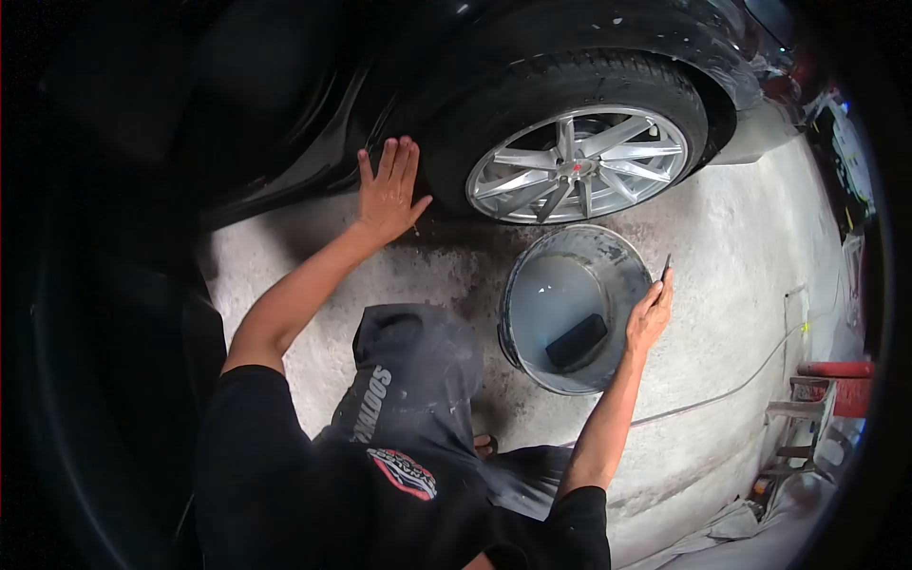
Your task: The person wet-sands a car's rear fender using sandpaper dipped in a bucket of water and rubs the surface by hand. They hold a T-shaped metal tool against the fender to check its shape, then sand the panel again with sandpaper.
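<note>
My left hand (388,195) is open, fingers extended, palm toward the dark car body (313,142) just behind the wheel. It looks wet, but whether it touches the panel is hard to tell. Over the right rim of a bucket (509,318), my right hand (648,318) holds a thin dark flat piece (667,265), seen edge-on; its kind is unclear. Cloudy water (556,290) fills the lower part of the bucket. A black block (577,342), perhaps a sponge, lies in that water. Close beyond the bucket is the wheel's silver spoked rim (579,169).
The black tire (608,85) sits under the fender. Concrete floor (731,313) surrounds the bucket, with damp dark patches near the wheel. A cable (708,397) runs across it to the right. A small stand (798,408) and a red object (845,380) are at far right.
</note>
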`<state>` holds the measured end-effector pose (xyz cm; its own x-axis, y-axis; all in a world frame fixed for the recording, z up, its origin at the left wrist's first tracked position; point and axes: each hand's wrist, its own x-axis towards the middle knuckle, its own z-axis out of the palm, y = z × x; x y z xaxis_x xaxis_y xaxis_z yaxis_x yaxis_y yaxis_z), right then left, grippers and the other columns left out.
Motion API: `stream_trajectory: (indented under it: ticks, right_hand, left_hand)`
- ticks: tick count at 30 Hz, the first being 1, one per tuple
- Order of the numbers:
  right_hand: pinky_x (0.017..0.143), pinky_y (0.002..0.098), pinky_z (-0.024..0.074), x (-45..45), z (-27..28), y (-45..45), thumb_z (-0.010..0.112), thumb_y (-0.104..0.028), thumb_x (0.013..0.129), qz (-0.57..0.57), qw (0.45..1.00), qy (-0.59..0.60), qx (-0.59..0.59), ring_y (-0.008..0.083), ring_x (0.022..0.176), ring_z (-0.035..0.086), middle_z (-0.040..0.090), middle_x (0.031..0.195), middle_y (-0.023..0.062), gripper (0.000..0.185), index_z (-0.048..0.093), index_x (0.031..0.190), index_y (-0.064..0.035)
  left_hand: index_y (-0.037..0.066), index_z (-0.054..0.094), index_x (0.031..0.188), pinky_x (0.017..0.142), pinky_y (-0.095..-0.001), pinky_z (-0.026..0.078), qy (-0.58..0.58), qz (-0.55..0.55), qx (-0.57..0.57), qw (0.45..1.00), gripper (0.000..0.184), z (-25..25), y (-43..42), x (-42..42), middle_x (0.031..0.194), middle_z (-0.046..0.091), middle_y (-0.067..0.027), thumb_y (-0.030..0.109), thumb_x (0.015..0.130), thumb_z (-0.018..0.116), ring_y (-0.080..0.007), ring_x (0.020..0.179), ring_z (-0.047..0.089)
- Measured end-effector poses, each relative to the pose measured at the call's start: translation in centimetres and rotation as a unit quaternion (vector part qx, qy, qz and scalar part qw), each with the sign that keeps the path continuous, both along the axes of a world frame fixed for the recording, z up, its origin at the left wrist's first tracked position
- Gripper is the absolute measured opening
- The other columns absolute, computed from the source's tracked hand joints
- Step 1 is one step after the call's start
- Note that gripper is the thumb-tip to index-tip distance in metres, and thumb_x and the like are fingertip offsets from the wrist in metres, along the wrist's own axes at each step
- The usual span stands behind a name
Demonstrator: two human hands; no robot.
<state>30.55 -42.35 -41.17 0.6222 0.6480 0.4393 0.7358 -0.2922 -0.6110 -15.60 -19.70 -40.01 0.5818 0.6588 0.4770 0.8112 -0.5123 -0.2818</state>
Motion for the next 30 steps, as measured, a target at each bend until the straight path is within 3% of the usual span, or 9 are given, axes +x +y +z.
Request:
stream_trajectory:
  ticks: [3, 9, 17, 18, 21, 23, 25, 28, 30]
  right_hand:
    - [0.115, 0.0407, 0.0405, 0.5, -0.4, 0.2, 0.045, -0.020, 0.110, -0.002, 1.000, -0.005, -0.004, 0.0372, 0.139, 0.053, 0.055, 0.150, 0.0213, 0.044, 0.054, 0.147, 0.0015]
    - [0.115, 0.0408, 0.0410, 0.2, -0.1, 0.5, 0.045, -0.020, 0.110, -0.004, 1.000, 0.001, -0.013, 0.0378, 0.139, 0.053, 0.055, 0.150, 0.0223, 0.044, 0.053, 0.147, 0.0013]
    - [0.115, 0.0428, 0.0410, -0.1, 0.5, 0.6, 0.044, -0.019, 0.110, -0.002, 1.000, -0.006, 0.018, 0.0395, 0.139, 0.052, 0.052, 0.152, 0.0242, 0.046, 0.049, 0.151, 0.0003]
    - [0.115, 0.0431, 0.0405, -0.1, 0.5, 0.6, 0.044, -0.018, 0.110, -0.004, 1.000, -0.008, 0.024, 0.0398, 0.140, 0.051, 0.052, 0.153, 0.0241, 0.046, 0.048, 0.152, 0.0001]
    - [0.117, 0.0439, 0.0392, 0.3, 0.1, 1.0, 0.044, -0.018, 0.110, -0.007, 0.999, -0.022, 0.047, 0.0407, 0.141, 0.049, 0.049, 0.155, 0.0239, 0.047, 0.046, 0.153, -0.0005]
    - [0.117, 0.0444, 0.0382, 0.9, -0.5, 1.1, 0.043, -0.018, 0.110, -0.007, 0.997, -0.046, 0.065, 0.0411, 0.143, 0.047, 0.048, 0.155, 0.0239, 0.047, 0.046, 0.153, -0.0007]
    - [0.118, 0.0440, 0.0371, 1.1, -0.6, 1.0, 0.044, -0.017, 0.109, -0.008, 0.997, -0.038, 0.064, 0.0411, 0.144, 0.046, 0.048, 0.156, 0.0242, 0.047, 0.046, 0.153, -0.0005]
    - [0.120, 0.0431, 0.0352, 0.4, 0.0, 1.1, 0.045, -0.017, 0.109, -0.017, 0.997, 0.000, 0.077, 0.0404, 0.145, 0.046, 0.049, 0.155, 0.0246, 0.048, 0.046, 0.153, 0.0011]
    - [0.122, 0.0416, 0.0320, 0.0, 0.3, 2.1, 0.045, -0.016, 0.108, 0.003, 0.995, 0.003, 0.101, 0.0383, 0.146, 0.045, 0.047, 0.156, 0.0247, 0.049, 0.044, 0.154, 0.0035]
  left_hand:
    - [-0.011, 0.006, 0.162, 0.119, -0.0733, -0.004, -0.088, -0.016, -0.072, 0.993, 0.116, -2.1, -2.4, 0.2, 0.169, 0.000, -0.0347, 0.059, 0.091, 0.065, -0.0497, 0.158, -0.001]
    - [-0.012, 0.001, 0.161, 0.119, -0.0733, -0.004, -0.201, -0.089, -0.013, 0.975, 0.117, 4.5, -0.5, 5.9, 0.167, -0.009, -0.0378, 0.056, 0.092, 0.067, -0.0537, 0.156, -0.011]
    - [-0.007, 0.003, 0.163, 0.118, -0.0726, -0.008, -0.166, -0.146, 0.021, 0.975, 0.119, 9.0, -0.8, 5.5, 0.169, -0.006, -0.0346, 0.057, 0.089, 0.071, -0.0501, 0.157, -0.012]
    - [-0.003, 0.016, 0.163, 0.122, -0.0664, 0.004, -0.149, -0.131, 0.062, 0.978, 0.110, 10.5, -0.2, 5.2, 0.170, 0.012, -0.0275, 0.056, 0.088, 0.071, -0.0439, 0.159, 0.010]
    - [0.002, 0.028, 0.161, 0.117, -0.0559, 0.022, -0.113, -0.163, 0.224, 0.954, 0.102, 16.2, 4.0, 3.9, 0.161, 0.033, -0.0187, 0.058, 0.088, 0.072, -0.0355, 0.144, 0.036]
    - [0.006, 0.037, 0.158, 0.105, -0.0484, 0.031, -0.164, -0.203, 0.224, 0.939, 0.096, 21.8, 5.6, 4.3, 0.145, 0.045, -0.0129, 0.062, 0.087, 0.071, -0.0301, 0.125, 0.045]
    - [0.007, 0.042, 0.156, 0.108, -0.0477, 0.033, -0.130, -0.234, 0.268, 0.925, 0.087, 25.7, 7.5, 5.1, 0.143, 0.048, -0.0168, 0.064, 0.093, 0.062, -0.0336, 0.129, 0.045]
    - [0.000, 0.034, 0.157, 0.112, -0.0509, 0.030, -0.124, -0.291, 0.240, 0.918, 0.117, 33.3, 7.0, 7.7, 0.148, 0.042, -0.0207, 0.070, 0.073, 0.077, -0.0382, 0.135, 0.042]
    - [0.002, 0.035, 0.157, 0.116, -0.0540, 0.028, -0.095, -0.387, 0.233, 0.887, 0.106, 37.0, 8.6, 10.4, 0.149, 0.041, -0.0234, 0.062, 0.079, 0.076, -0.0409, 0.139, 0.039]
